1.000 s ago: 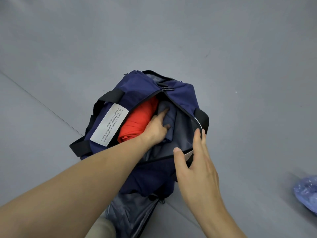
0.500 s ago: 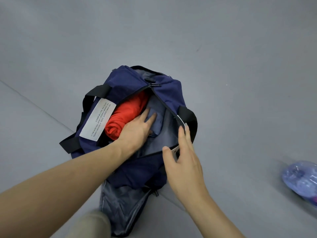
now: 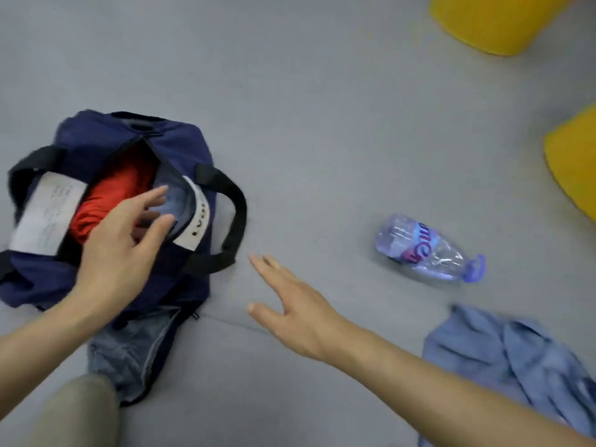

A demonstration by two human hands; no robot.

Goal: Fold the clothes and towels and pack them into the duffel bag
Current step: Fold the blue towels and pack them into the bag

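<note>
Duffel bag (image 3: 188,146) open on floor (image 3: 306,91), my left; one red garment (image 3: 109,201) inside, partly hidden by left hand (image 3: 122,253), fingers spread. Right hand (image 3: 296,321) flat, empty. One blue cloth (image 3: 503,353), two yellow shapes (image 3: 490,21) cropped; one bottle (image 3: 422,250).

The left hand (image 3: 119,253) hovers palm down, its back to the camera, fingers spread and loosely bent, thumb apart from the index finger, nothing held between them. The right hand (image 3: 296,321) is flat beside it, fingers straight and close together, thumb splayed toward the left hand, holding nothing. The left forearm (image 3: 38,333) and right forearm (image 3: 451,391) are bare.
</note>
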